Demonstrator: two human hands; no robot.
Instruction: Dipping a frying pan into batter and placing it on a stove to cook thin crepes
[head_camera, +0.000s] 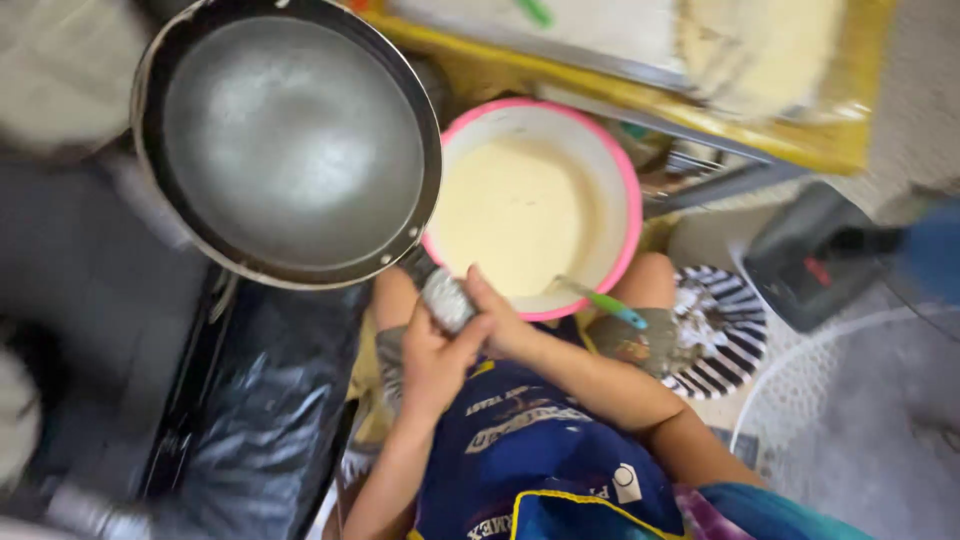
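Observation:
A dark round frying pan (290, 140) with a bare grey inside is held level at the upper left. Its handle (445, 298) is wrapped in foil. My left hand (432, 362) grips that handle from below. My right hand (500, 322) closes on the same handle from the right side. Just right of the pan sits a pink-rimmed bowl (628, 190) of pale yellow batter (515, 215). A spoon with a green and blue handle (605, 300) leans in the bowl at its near edge.
A black-and-white striped plate (725, 335) lies right of my knee. A yellow tray (700, 115) with flat pale rounds is at the top. Crumpled black plastic (260, 430) lies at lower left. A black device (810, 255) and a white mesh guard (850, 420) are on the right.

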